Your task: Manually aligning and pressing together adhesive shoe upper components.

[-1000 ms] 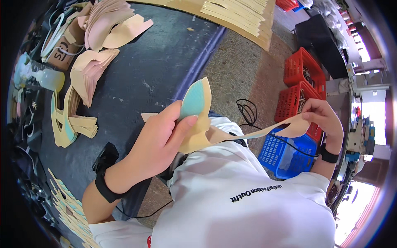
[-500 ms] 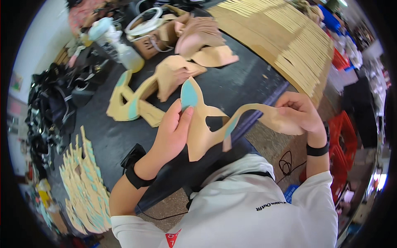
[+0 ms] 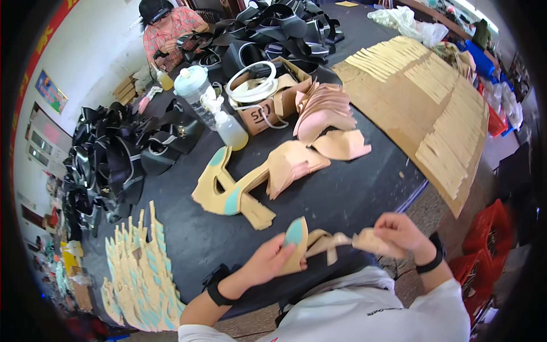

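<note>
Over the near edge of a black-covered table, a flexible tan cut piece with a turquoise patch stretches between two bare hands. The left hand is closed on its broader, patched end, thumb and fingers pinching the panel, whose pointed tip stands up; the right hand has its fingers curled in, gripping the far end. Just beyond lies a stack of tan pieces with turquoise patches, next to folded pinkish-beige pieces. Farther back stand a squat bottle of yellowish liquid and a cardboard box. More tan-and-turquoise pieces overlap at the left; tan strips line a cardboard sheet at the right.
</note>
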Demonstrator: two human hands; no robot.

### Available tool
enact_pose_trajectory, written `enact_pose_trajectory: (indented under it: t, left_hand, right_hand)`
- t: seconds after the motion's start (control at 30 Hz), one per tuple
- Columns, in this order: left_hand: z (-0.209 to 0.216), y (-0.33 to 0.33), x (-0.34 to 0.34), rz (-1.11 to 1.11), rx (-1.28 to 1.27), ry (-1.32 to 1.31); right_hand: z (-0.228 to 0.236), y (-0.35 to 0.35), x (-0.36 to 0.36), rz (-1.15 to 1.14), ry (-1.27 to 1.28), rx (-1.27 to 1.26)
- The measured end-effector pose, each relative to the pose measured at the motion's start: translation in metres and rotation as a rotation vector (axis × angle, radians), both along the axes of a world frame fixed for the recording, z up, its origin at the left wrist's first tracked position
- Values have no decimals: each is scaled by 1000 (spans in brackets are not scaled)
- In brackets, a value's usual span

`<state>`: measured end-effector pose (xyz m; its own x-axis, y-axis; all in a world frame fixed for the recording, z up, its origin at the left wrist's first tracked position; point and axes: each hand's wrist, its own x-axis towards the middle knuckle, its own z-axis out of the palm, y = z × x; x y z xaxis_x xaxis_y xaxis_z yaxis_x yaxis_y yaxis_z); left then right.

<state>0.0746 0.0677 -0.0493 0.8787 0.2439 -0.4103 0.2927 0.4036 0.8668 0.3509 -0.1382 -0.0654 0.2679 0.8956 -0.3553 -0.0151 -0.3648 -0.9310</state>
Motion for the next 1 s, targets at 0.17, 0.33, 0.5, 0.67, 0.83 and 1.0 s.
enact_pose_trajectory:
  t: [0.17, 0.33, 0.5, 0.67, 0.83, 1.0]
  left_hand:
    - [-13, -11, 0, -215, 275, 92]
    - [2, -7, 8, -274, 197, 141]
    - [14, -17, 18, -322, 132, 173]
    - [40, -33, 19, -296, 69, 81]
    - [91, -2, 5, -57, 183, 103]
    - [107, 72, -21, 420, 201, -103]
  right_hand:
    - [-10, -48, 6, -152, 164, -213]
    - [-28, -111, 11, -109, 292, -430]
    - [-11, -190, 6, -70, 400, -656]
    - [129, -184, -25, -194, 445, -793]
    - [218, -108, 22, -39, -271, -265]
    - [195, 73, 23, 121, -409, 267]
